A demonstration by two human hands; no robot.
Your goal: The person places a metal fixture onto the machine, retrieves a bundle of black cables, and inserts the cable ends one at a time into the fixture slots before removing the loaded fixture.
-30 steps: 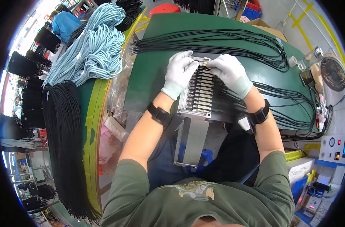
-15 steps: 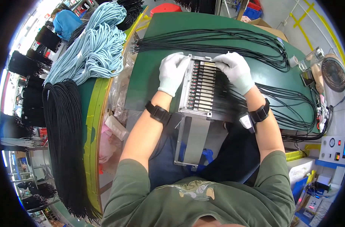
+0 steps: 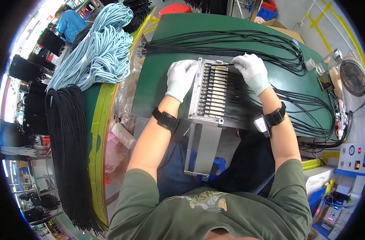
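Gloved hands work at a metal cable fixture [image 3: 211, 91] that lies on the green surface [image 3: 158, 80], its lower plate overhanging the near edge toward the person's lap. The left hand [image 3: 181, 78] rests flat on the fixture's rim at 9 o'clock, fingers spread, grip released and steadying rather than holding. The right hand [image 3: 251, 70] sits at the fixture's 1 o'clock corner, fingertips pinched on the end of a thin black cable [image 3: 220, 64] laid across the top slot. More black cables [image 3: 246, 94] fill the slots below and trail off toward 3 o'clock, where they join loose black cable loops [image 3: 230, 42] spread over the surface.

Likely trouble: the pinched end could slip into a neighbouring slot, since the rows sit tightly together. Trailing cables may snag the right wrist strap [image 3: 275, 117] and drag seated ends out. With the fixture overhanging, a heavy press could tip it.
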